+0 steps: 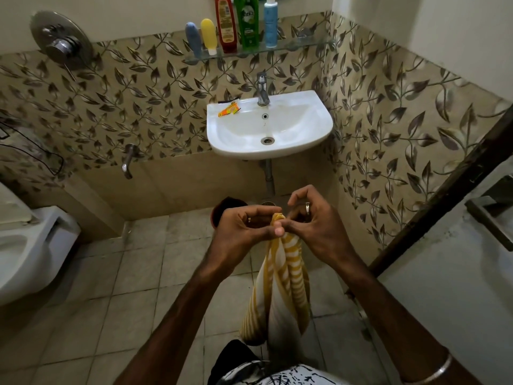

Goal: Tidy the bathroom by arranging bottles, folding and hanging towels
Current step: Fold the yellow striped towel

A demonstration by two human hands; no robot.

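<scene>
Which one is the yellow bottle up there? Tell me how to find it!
Find the white sink, then look up to the glass shelf above it. The yellow bottle is second from the left, between a blue-grey tube and a tall red bottle; it's the only yellow one.

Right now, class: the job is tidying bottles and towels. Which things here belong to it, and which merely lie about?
Belong: striped towel, pinched by left hand and right hand; bottles on glass shelf.

Lying about: orange packet on sink; tap; toilet.
</scene>
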